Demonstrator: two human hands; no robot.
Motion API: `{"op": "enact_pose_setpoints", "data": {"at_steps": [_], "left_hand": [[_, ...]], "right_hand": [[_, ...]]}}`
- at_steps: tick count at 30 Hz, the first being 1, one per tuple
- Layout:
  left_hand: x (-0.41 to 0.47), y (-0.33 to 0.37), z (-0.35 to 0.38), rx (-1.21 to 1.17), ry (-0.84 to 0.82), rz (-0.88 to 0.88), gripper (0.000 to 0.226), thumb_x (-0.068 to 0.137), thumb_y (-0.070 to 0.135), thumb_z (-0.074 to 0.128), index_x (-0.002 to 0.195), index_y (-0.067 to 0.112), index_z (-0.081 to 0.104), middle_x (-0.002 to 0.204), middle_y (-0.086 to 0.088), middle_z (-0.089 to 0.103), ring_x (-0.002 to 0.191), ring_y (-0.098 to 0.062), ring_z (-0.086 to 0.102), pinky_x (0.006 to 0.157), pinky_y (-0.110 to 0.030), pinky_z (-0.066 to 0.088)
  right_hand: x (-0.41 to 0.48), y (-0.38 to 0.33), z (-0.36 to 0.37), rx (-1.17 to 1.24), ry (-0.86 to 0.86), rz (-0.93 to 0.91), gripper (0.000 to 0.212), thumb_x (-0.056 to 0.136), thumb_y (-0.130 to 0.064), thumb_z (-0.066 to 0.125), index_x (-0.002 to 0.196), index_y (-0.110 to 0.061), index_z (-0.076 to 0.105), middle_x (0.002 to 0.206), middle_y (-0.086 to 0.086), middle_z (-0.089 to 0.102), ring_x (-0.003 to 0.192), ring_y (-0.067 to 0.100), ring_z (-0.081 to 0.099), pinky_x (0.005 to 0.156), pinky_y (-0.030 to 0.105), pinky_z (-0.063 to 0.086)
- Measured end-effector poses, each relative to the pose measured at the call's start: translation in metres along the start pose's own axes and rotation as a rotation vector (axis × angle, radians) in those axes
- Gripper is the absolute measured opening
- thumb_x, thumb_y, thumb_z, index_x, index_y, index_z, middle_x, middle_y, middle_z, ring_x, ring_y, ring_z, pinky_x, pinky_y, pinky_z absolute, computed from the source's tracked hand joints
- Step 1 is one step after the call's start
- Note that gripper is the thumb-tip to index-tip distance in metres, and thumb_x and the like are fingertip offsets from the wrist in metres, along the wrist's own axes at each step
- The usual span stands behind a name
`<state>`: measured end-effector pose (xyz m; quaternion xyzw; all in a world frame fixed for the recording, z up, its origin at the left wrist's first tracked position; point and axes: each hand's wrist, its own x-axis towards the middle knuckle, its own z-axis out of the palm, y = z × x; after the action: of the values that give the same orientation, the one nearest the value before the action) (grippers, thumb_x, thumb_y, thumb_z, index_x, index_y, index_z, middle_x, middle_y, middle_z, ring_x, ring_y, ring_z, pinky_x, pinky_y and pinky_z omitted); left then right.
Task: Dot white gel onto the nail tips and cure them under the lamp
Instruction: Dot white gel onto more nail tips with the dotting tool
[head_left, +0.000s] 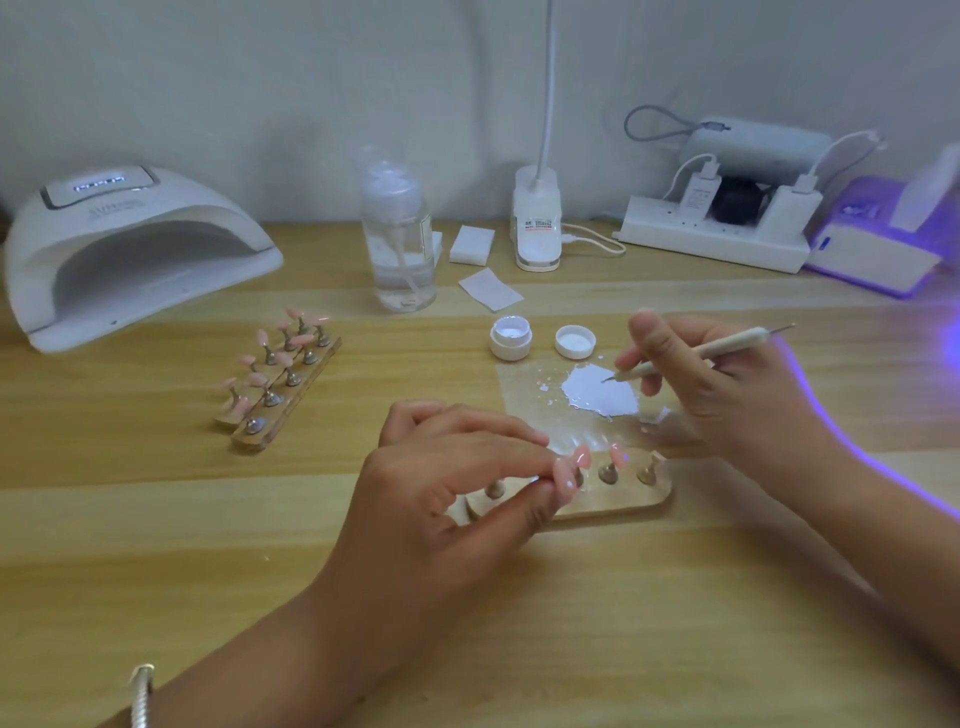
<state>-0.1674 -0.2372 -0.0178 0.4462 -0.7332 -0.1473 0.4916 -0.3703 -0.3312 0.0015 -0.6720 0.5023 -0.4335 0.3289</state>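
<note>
I am loading the dotting tool (711, 351): my right hand (727, 384) pinches it like a pen, its point touching the white gel (600, 389) just beyond my left hand (457, 478). That hand pinches a pink nail tip (565, 475) at the wooden stand (613, 501). Next, I judge, comes one small steady dot there. The lamp (130, 249) sits far off my left hand.

The wooden desk (156, 519) carries a curing lamp (135, 249) far left, a left nail stand (280, 387), a near nail stand (618, 501), a bottle (399, 249), an open jar (511, 339) beside its lid (575, 342).
</note>
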Motion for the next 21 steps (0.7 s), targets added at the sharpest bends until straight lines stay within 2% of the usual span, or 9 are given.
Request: {"op": "enact_pose_setpoints", "data": {"at_steps": [3,6,15,21], "left_hand": [[0.0002,-0.0006,0.0,0.004,-0.004,0.007,0.003,0.083,0.024,0.076,0.085,0.023,0.078,0.089,0.02,0.075,0.098,-0.001,0.068,0.091,-0.044,0.041],[0.0003,-0.0011,0.0007,0.006,-0.001,-0.001,0.003,0.081,0.022,0.077,0.084,0.023,0.078,0.089,0.02,0.075,0.098,-0.002,0.068,0.091,-0.043,0.041],[-0.0002,-0.001,0.0007,0.0,-0.001,-0.007,0.003,0.081,0.022,0.076,0.083,0.023,0.077,0.089,0.02,0.075,0.097,-0.003,0.068,0.091,-0.042,0.04],[0.0001,-0.0002,0.0003,0.002,-0.002,-0.009,0.005,0.08,0.02,0.077,0.084,0.023,0.077,0.088,0.019,0.075,0.096,-0.003,0.068,0.091,-0.042,0.04]], "right_hand": [[0.0016,0.0044,-0.0001,-0.027,-0.036,0.018,0.038,0.087,-0.058,0.059,0.072,-0.027,0.075,0.063,-0.009,0.066,0.055,-0.001,0.06,0.048,0.007,0.042],[0.002,0.006,0.0002,-0.084,-0.079,0.004,0.039,0.087,-0.057,0.058,0.072,-0.026,0.076,0.065,-0.015,0.069,0.06,-0.003,0.063,0.052,0.004,0.041],[0.0052,0.0104,-0.0017,-0.035,-0.067,0.035,0.032,0.091,-0.043,0.063,0.075,-0.019,0.078,0.065,-0.005,0.07,0.056,0.001,0.063,0.049,0.005,0.043],[0.006,0.0113,-0.0029,-0.047,-0.066,0.04,0.031,0.092,-0.042,0.062,0.075,-0.021,0.078,0.066,-0.004,0.07,0.058,0.003,0.064,0.053,0.009,0.046]]}}
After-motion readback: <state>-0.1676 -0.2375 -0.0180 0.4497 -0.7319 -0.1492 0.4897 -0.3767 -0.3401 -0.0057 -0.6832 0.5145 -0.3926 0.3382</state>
